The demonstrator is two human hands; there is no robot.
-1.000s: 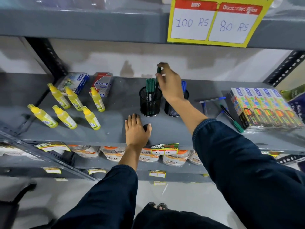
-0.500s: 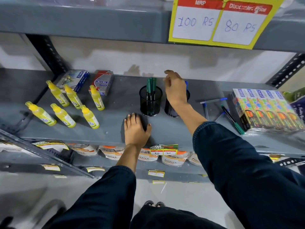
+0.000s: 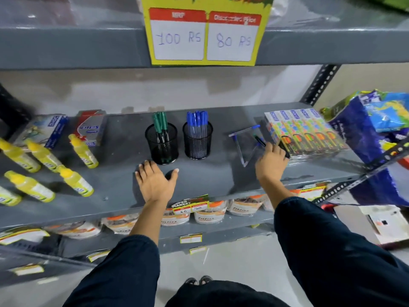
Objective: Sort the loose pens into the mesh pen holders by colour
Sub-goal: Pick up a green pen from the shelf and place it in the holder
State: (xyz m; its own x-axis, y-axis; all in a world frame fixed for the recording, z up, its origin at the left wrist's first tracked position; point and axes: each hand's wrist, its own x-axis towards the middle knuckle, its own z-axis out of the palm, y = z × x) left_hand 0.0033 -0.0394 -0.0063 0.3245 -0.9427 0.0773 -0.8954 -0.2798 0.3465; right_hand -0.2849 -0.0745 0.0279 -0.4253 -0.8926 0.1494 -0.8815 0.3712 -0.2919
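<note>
Two black mesh holders stand mid-shelf: the left holder (image 3: 161,147) has green pens (image 3: 159,122), the right holder (image 3: 197,142) has blue pens (image 3: 197,120). To the right, a few loose clear pens with blue caps (image 3: 243,131) lie crossed on the shelf. A dark pen with a green tip (image 3: 259,140) lies beside them. My right hand (image 3: 271,160) is on top of it, fingers curled over its middle, which hides that part. My left hand (image 3: 155,180) rests flat on the shelf just in front of the left holder, fingers spread.
Colourful boxes (image 3: 305,131) lie right of the loose pens, touching my fingertips. Several yellow glue bottles (image 3: 81,151) and two small packs (image 3: 90,127) fill the left side. A price sign (image 3: 205,36) hangs from the upper shelf. Bags (image 3: 376,134) pile up at far right.
My right hand left the green pens in the left holder and swung right, down onto the loose dark pen. The left hand stayed flat. The camera turned right.
</note>
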